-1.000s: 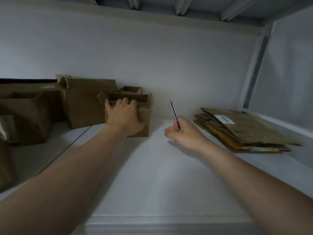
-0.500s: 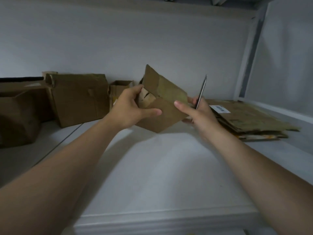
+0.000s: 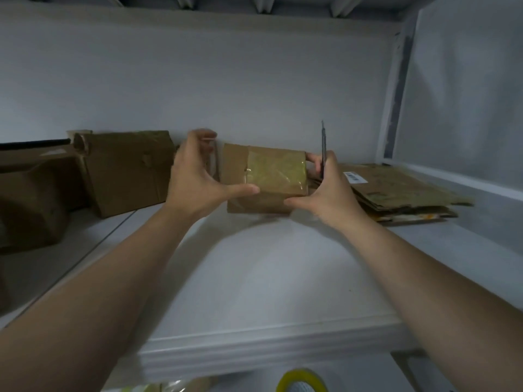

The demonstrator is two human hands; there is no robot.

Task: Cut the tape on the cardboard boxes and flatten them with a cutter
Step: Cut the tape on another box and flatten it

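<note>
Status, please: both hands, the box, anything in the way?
Left hand grips small brown cardboard box, left end. Right hand steadies its right end, holds thin dark cutter upright. Glossy tape looks uncut. Flattened cardboard stack lies right.

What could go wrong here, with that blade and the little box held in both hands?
1. The right hand holds both the cutter, tip up, and the small box; a slip could nick its fingers.
2. The left hand has its thumb at the tape, likely in a cut's path.
</note>
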